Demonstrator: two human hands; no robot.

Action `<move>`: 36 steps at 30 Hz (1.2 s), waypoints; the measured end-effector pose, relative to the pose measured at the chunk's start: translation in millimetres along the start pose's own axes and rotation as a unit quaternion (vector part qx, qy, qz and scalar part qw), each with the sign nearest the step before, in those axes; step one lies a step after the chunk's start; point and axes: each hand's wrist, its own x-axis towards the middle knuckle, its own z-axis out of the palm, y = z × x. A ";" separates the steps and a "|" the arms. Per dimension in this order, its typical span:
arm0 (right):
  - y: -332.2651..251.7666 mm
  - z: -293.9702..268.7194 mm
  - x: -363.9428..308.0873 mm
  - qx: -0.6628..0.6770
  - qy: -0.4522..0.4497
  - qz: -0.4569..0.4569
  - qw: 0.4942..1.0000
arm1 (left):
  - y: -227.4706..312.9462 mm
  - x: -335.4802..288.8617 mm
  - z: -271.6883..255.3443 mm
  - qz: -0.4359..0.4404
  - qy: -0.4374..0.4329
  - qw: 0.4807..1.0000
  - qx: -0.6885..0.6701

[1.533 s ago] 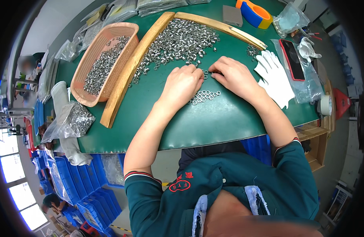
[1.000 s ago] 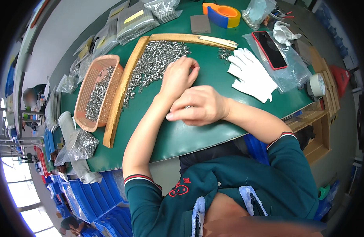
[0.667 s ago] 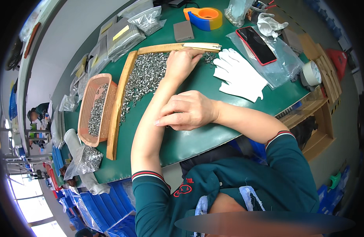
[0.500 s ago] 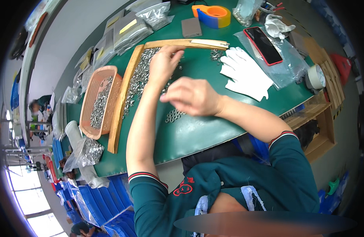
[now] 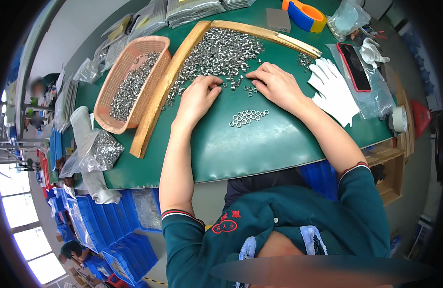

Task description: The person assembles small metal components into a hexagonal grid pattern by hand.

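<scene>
A heap of small shiny metal rings [image 5: 221, 50] is spread on the green table. At its near left edge, my left hand [image 5: 196, 100] rests with fingers bent and thumb apart, its fingertips beside loose rings. Across a small gap, my right hand [image 5: 279, 87] reaches to the near right edge of the heap, thumb and forefinger apart. A few stray rings [image 5: 250, 90] lie by the right fingertips. Closer to me, a flat cluster of rings [image 5: 248, 117] lies in neat touching rows, holes up. Nothing shows between the fingers of either hand.
Wooden strips [image 5: 171, 86] border the heap at left and back. A pink basket [image 5: 106, 98] holding more rings stands left of them, near a clear bag of rings [image 5: 106, 150]. White gloves [image 5: 333, 93], a red-edged phone [image 5: 353, 67] and a tape dispenser [image 5: 305, 17] lie right.
My right hand has moved up and away from over the neat cluster to the heap's edge. My left hand has drawn back to the heap's near edge. The view has shifted.
</scene>
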 end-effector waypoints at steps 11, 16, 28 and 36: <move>-11.5 -11.7 -5.5 0.024 -0.071 -0.055 0.996 | 18.1 -12.8 -5.6 0.017 -0.103 0.994 -0.019; -8.3 -17.3 -7.1 0.050 -0.089 -0.058 0.993 | 14.4 -15.9 0.1 0.058 -0.062 0.996 -0.028; -10.1 -3.1 -3.8 0.003 -0.049 -0.086 0.995 | 10.4 -9.6 -3.6 0.038 -0.059 0.997 -0.043; -13.8 -6.3 -3.7 -0.008 -0.066 -0.095 0.993 | 4.9 -13.0 -16.2 0.018 -0.084 0.996 -0.021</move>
